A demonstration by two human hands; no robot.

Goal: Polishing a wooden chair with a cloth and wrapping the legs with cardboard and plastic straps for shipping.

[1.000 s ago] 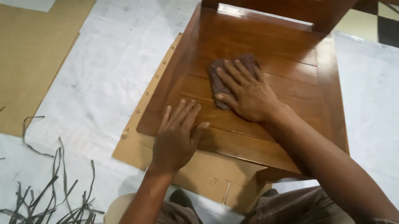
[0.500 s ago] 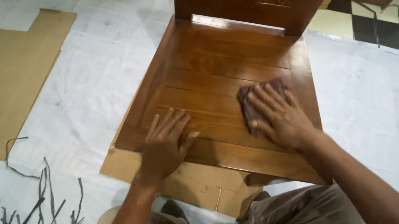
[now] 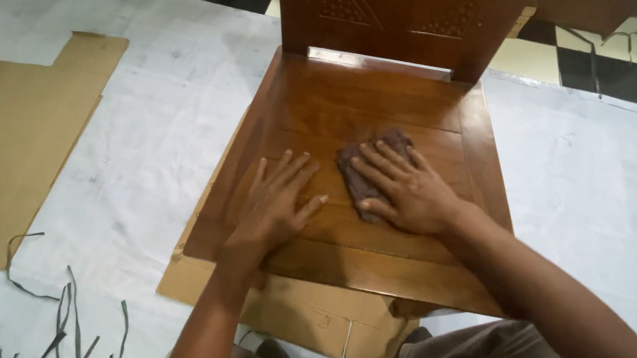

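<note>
We're pressing our right hand (image 3: 411, 187), fingers spread flat, on a dark cloth (image 3: 363, 168) mid chair seat (image 3: 374, 104), w/ left hand (image 3: 272, 206) lying open, gripping nothing, at its 9 o'clock.

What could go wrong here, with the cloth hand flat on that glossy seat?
1. The small dark cloth lies only partly under the right hand; it may bunch or slide out, so bare fingers could smear the glossy brown wooden chair seat.
2. The left hand presses flat near the seat's front left edge; the chair stands on a loose sheet of brown cardboard, so it might shift.
</note>
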